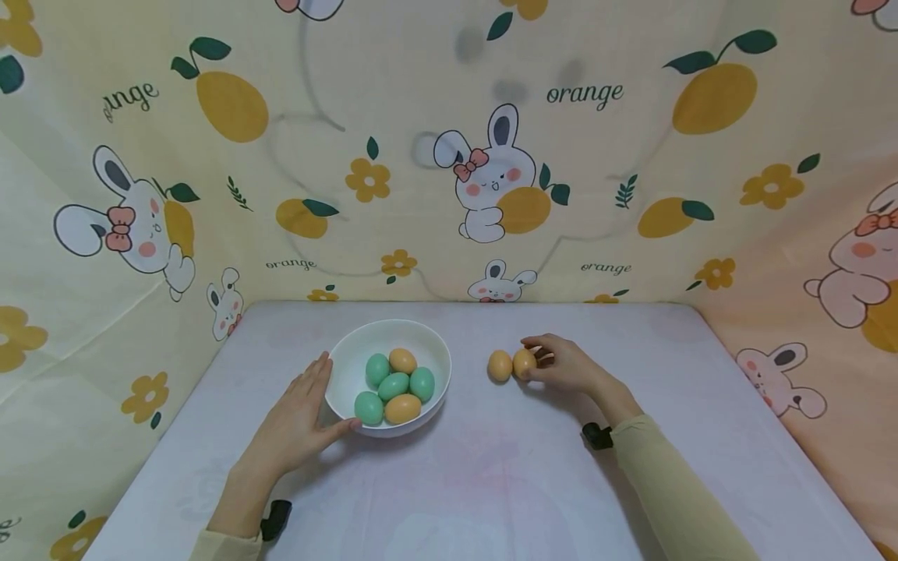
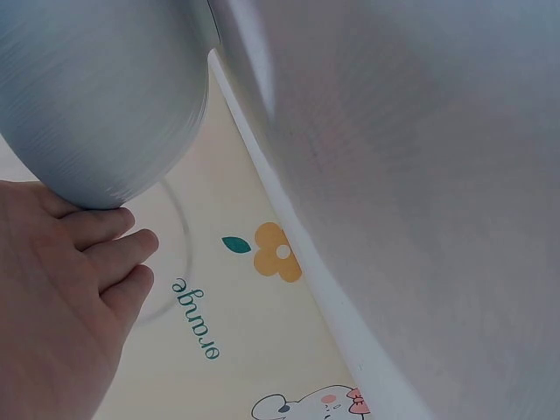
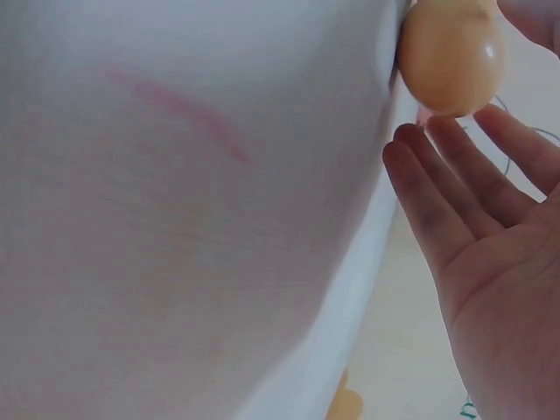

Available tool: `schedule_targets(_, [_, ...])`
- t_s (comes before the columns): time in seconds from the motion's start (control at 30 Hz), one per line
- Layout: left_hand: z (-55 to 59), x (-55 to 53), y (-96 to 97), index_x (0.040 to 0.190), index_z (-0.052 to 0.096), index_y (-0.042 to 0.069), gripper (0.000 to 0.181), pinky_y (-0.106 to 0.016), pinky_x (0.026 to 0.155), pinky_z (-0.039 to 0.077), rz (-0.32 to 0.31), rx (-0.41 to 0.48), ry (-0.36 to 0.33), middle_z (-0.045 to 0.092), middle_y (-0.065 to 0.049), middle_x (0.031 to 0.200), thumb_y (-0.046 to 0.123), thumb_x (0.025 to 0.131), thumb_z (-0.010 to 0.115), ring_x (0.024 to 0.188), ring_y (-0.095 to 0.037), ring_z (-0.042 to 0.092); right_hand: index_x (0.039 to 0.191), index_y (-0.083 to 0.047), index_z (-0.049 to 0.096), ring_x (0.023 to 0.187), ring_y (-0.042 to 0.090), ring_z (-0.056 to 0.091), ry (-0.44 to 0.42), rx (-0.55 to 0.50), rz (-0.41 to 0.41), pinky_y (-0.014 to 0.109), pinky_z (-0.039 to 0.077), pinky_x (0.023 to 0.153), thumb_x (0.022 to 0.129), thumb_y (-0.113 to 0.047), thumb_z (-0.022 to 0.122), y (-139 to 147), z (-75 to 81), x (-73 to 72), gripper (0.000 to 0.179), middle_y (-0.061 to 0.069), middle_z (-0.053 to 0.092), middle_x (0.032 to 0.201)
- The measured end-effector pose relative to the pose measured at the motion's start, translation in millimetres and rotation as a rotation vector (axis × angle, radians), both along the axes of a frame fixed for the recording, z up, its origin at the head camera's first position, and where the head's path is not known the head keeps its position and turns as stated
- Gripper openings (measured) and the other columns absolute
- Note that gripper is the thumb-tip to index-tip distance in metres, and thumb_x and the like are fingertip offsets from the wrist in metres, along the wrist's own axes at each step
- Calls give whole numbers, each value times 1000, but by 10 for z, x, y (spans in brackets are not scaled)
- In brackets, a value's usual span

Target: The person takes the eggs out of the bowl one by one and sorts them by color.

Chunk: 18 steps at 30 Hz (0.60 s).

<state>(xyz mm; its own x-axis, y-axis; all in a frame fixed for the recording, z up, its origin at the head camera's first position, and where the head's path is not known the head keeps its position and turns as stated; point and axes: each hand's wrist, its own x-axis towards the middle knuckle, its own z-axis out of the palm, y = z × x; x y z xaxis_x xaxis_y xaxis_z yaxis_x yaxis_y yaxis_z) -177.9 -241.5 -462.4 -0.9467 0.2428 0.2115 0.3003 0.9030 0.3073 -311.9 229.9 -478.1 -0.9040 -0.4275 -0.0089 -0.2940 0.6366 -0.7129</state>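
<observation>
A white bowl [image 1: 436, 351] holds several green eggs [image 1: 394, 386] and two light-brown eggs [image 1: 403, 409]. My left hand [image 1: 295, 425] rests against the bowl's near left side, its fingers extended along the outside and the thumb at the near rim. In the left wrist view, those fingers [image 2: 118, 254] touch the bowl's outer wall [image 2: 105, 96]. To the right of the bowl, my right hand [image 1: 564, 365] pinches a light-brown egg [image 1: 523, 364] between thumb and fingers. A second light-brown egg [image 1: 500, 366] lies just left of it on the table.
The white-covered table [image 1: 477, 491] carries the bowl and the loose eggs. Printed cloth [image 1: 407, 101] with rabbits and oranges encloses its back and sides. A small black device [image 1: 276, 520] sits by my left wrist, another [image 1: 597, 436] by my right.
</observation>
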Motion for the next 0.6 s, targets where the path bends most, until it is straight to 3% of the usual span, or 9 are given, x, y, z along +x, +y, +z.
schedule_targets(0.2, [0,4,1,162,22,-7,114,-60,125,27,2,1,0,22,-23,170,70,90,66,155,-43,27,148,1,53,128,38,58,50,-31,17,52,51,110,93,-21,78,-32,93,17,64,20,55,147])
schedule_targets(0.6, [0,-9,-3,163,20,-6,116,-59,126,25,6,-1,-21,19,-22,171,70,89,67,156,-42,24,139,-6,62,120,42,64,256,-49,100,51,55,105,94,-21,78,-321,379,13,50,16,61,140])
